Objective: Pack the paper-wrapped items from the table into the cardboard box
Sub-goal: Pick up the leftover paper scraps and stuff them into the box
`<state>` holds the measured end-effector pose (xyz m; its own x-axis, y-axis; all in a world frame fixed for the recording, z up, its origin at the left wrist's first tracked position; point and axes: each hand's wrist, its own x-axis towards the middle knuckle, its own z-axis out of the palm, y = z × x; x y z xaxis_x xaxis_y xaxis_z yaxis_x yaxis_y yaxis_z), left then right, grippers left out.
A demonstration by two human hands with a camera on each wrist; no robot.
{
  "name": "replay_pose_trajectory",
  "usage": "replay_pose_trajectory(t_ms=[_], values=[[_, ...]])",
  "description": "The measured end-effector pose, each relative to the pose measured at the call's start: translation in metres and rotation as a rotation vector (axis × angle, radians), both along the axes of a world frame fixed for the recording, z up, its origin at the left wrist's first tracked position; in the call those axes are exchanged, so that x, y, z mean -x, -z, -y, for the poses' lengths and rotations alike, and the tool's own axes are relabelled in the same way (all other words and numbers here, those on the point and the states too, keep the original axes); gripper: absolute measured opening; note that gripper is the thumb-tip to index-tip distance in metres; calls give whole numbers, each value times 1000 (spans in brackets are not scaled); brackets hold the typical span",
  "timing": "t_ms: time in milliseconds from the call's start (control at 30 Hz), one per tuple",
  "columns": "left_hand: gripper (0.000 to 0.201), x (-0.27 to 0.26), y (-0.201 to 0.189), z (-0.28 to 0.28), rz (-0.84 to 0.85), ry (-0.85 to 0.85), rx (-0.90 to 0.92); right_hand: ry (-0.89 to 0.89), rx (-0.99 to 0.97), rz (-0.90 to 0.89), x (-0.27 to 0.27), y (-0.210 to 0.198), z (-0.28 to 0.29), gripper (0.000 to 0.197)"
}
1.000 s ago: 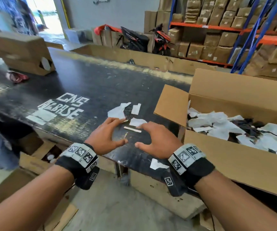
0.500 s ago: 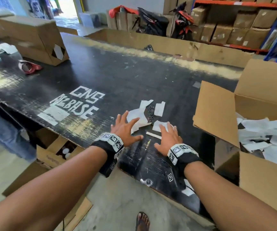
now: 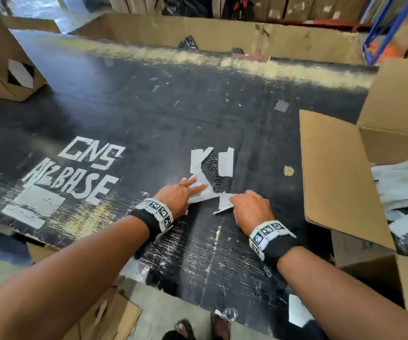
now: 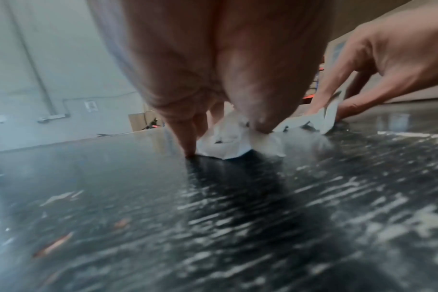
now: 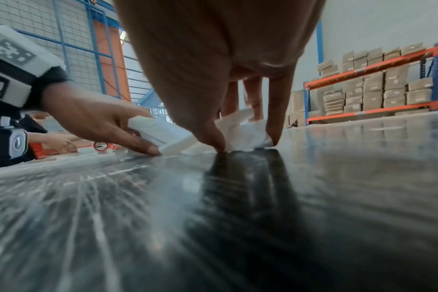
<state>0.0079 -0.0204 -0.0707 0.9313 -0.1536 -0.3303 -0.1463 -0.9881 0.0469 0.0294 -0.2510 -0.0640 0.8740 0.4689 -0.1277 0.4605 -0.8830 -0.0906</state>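
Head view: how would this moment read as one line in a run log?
stage: gathering | left hand: gripping paper scrap on table | right hand: gripping paper piece | cardboard box: open, partly filled

From head height we look forward and down across the black table [image 3: 129, 114] toward its far edge, the cardboard box [image 3: 340, 173] at its right edge. Our two wrist views sit almost on the tabletop near its near edge, facing along the fingers. All three share the white paper scraps [image 3: 199, 190] and both hands.
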Motion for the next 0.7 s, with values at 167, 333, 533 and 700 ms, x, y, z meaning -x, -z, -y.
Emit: replay_pose_trajectory(t_ms=[167,333,533,700], values=[[74,-14,-8,-14,72,-1,99,-12,107,-29,-10,-13,-5,25],[62,-23,-7,-38,168,35,250,218,-59,-50,-16,-32,-9,24],[51,-61,-28,-83,451,-26,450,386,-297,45,-46,-56,-35,35],[55,-108,-32,-90,429,-106,504,334,-187,-24,-79,-34,-74,34]])
